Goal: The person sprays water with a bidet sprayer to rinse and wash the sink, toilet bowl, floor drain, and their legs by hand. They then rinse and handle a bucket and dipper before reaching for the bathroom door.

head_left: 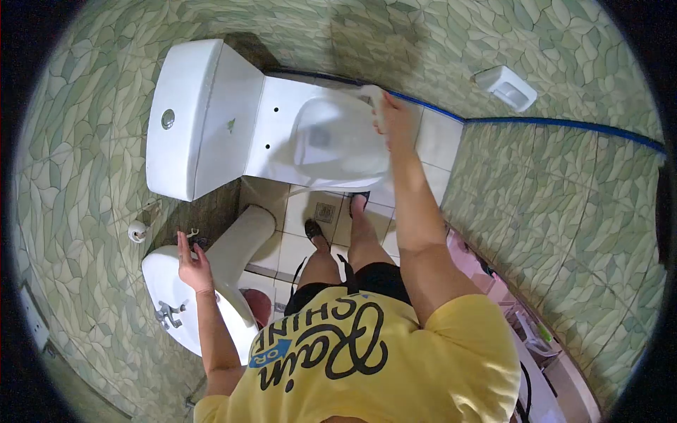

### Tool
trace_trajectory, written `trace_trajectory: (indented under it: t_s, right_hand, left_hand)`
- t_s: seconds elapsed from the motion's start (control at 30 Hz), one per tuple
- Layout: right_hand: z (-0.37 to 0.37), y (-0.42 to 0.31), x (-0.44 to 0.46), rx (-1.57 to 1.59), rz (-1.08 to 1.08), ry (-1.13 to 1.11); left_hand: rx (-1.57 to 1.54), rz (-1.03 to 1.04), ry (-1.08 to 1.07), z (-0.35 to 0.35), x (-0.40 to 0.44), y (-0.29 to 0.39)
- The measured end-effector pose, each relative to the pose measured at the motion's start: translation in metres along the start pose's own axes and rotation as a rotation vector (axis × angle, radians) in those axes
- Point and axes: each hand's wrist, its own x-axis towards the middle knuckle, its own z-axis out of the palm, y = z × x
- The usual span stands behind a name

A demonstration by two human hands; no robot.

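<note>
My right hand (393, 121) reaches over the front end of the white toilet (257, 158). Its fingers are closed around a white, blurred thing (374, 95) at the bowl's rim; I cannot make out its kind. The bowl's inside looks pale and hazy, and two dark holes show on the ledge between bowl and tank. My left hand (196, 271) hangs over the edge of the white sink (229, 307), its fingers stretched out and nothing in it. A metal faucet (171, 315) sits on the sink's far left side.
A white soap dish (506, 88) sticks out of the green patterned wall. Below the toilet lie pale floor tiles with a square drain (324, 213), close to my feet. A reddish container (257, 307) stands beside the sink, and a pink shelf (564, 381) with several items is at lower right.
</note>
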Motion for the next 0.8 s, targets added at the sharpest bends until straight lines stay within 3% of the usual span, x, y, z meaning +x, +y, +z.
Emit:
trace_trajectory:
  t_s: [0.1,0.13,0.23,0.3,0.4,0.43,0.47,0.57,0.63,0.7,0.8]
  right_hand:
    - [-0.081,0.042,0.018,-0.005,-0.018,0.071]
    - [-0.123,0.086,0.043,-0.334,-0.127,0.074]
    - [-0.139,0.107,-0.020,-0.307,0.214,0.066]
    - [-0.134,0.109,-0.054,-0.222,0.331,0.071]
    - [-0.158,0.122,-0.037,0.135,0.070,0.275]
    - [-0.178,0.114,-0.034,0.246,0.077,0.378]
    - [-0.209,0.135,-0.006,0.242,-0.137,0.520]
    - [-0.229,0.064,-0.014,0.478,-0.118,0.587]
    - [-0.219,0.054,-0.005,0.388,-0.187,0.428]
    - [-0.202,0.051,-0.009,0.136,-0.314,0.246]
    - [-0.184,0.048,-0.025,0.223,-0.175,0.268]
  left_hand:
    - [-0.025,0.024,0.010,0.002,0.000,-0.001]
    - [-0.057,0.028,0.013,0.002,0.000,-0.002]
    - [-0.005,-0.041,-0.044,0.000,0.001,0.002]
    - [0.020,-0.003,-0.027,0.005,0.000,-0.005]
    - [0.035,-0.002,-0.031,0.006,-0.001,-0.005]
    - [0.018,-0.041,-0.056,0.006,-0.001,-0.003]
    - [0.008,-0.012,-0.058,0.008,0.000,-0.007]
    - [0.132,0.146,0.011,0.012,-0.003,-0.006]
    - [0.197,0.133,-0.114,0.007,-0.001,0.010]
    - [0.070,0.239,-0.076,0.017,0.007,0.039]
    - [-0.185,0.351,-0.177,0.033,0.019,0.136]
